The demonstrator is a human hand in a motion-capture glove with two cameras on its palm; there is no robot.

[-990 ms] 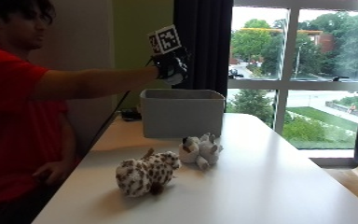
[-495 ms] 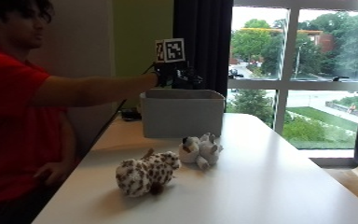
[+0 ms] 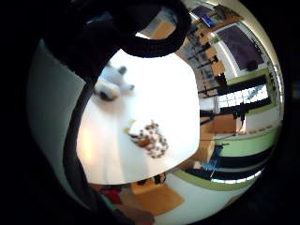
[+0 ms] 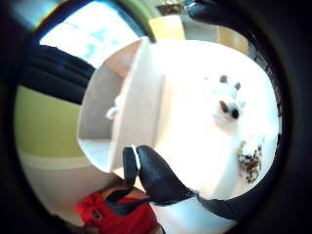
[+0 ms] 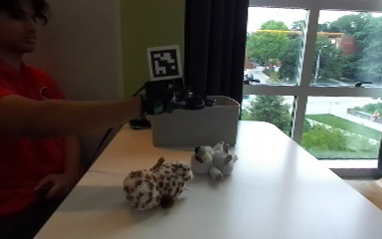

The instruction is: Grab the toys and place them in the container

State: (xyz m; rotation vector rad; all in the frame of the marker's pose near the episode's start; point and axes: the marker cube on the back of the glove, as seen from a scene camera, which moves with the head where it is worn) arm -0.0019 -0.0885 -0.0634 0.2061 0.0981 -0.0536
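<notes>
Two soft toys lie on the white bench [image 5: 297,199], in front of the container: a brown spotted plush animal [image 5: 156,183] nearer to the bench's front edge, and a grey and white plush animal [image 5: 213,160] just beside it, closer to the container. They seem almost to touch each other. In the thumb side palm view a small pale thing [image 4: 115,108] lies inside the container; I cannot tell what it is.

Both toys look light and soft, so I judge that they will squash under a grip and will not slip or break. The best place to hold is probably around the thick body, not the thin tail or the ears.

The container [image 5: 194,123] is a grey open box at the far side of the bench, near the dark curtain [image 5: 216,47] and the window [image 5: 323,74].

The gloved right hand [image 5: 174,98] hovers above the near rim of the container, well apart from both toys. Its fingers [image 4: 155,173] look relaxed and hold nothing. To my judgement the next step is to reach for one of the toys.
</notes>
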